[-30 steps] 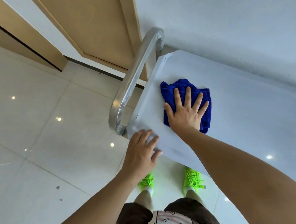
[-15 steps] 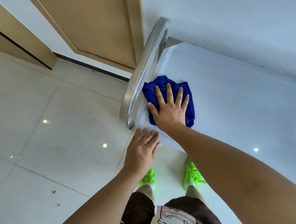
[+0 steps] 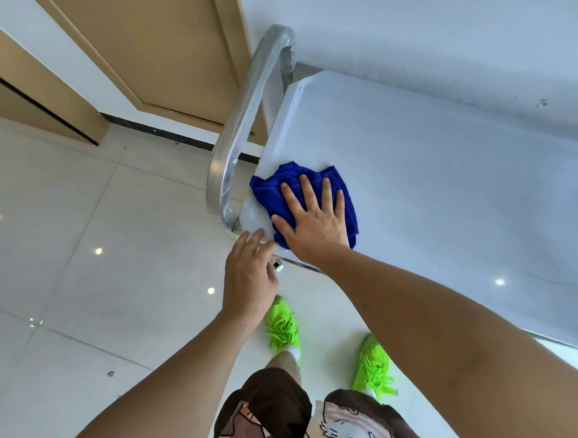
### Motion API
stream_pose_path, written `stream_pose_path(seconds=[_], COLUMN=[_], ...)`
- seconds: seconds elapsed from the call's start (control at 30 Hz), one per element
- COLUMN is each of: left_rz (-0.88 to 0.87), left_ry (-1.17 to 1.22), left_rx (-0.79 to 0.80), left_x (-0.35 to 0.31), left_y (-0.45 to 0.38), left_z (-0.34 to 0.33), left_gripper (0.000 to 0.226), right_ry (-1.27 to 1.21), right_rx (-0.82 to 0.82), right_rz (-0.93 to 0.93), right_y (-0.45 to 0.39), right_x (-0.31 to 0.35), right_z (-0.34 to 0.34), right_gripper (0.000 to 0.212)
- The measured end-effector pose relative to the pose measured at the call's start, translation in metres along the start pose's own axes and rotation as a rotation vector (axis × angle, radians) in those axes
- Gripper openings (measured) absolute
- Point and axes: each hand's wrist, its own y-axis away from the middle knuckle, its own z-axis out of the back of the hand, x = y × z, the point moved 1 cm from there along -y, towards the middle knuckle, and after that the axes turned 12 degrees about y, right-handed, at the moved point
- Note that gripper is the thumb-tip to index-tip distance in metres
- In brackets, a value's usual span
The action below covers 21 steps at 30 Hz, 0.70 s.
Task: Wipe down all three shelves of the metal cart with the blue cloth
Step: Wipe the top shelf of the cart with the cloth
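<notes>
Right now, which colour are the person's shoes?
Neon green shoes, seen best in the head view.

Bright, even, cool light fills the scene. Small round ceiling-light reflections dot the glossy floor (image 3: 61, 232), and one more shines on the top shelf (image 3: 447, 175) at the right. That shelf is so evenly lit that it looks almost washed out, with little texture. The handle (image 3: 241, 127) carries soft streaked highlights. Shadows are faint; only a weak one lies under the right hand (image 3: 315, 224). Wide-angle distortion bends the door (image 3: 155, 47) and wall lines and swells both forearms near the bottom edge. The left hand (image 3: 250, 275) is slightly motion-blurred at its fingertips.
</notes>
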Motion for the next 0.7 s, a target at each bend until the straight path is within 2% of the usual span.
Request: stream_pose_path(seconds=[0.1,0.23,0.7], left_rz=[0.087,0.051,-0.295], left_ry=[-0.064,-0.118,-0.069], left_rx=[0.018,0.089,0.282], left_x=[-0.02,-0.053,-0.211], left_y=[0.002,0.01,0.031], left_z=[-0.006,-0.026,-0.132], left_gripper=[0.041,0.049,0.055], right_ry=[-0.011,-0.015,-0.059], right_rx=[-0.001,-0.007,0.005], right_rz=[-0.007,-0.028,-0.335], right_y=[0.027,0.066,0.202], right_x=[-0.018,-0.057,-0.243], right_z=[-0.007,-0.017,-0.047], right_gripper=[0.07,0.071,0.071])
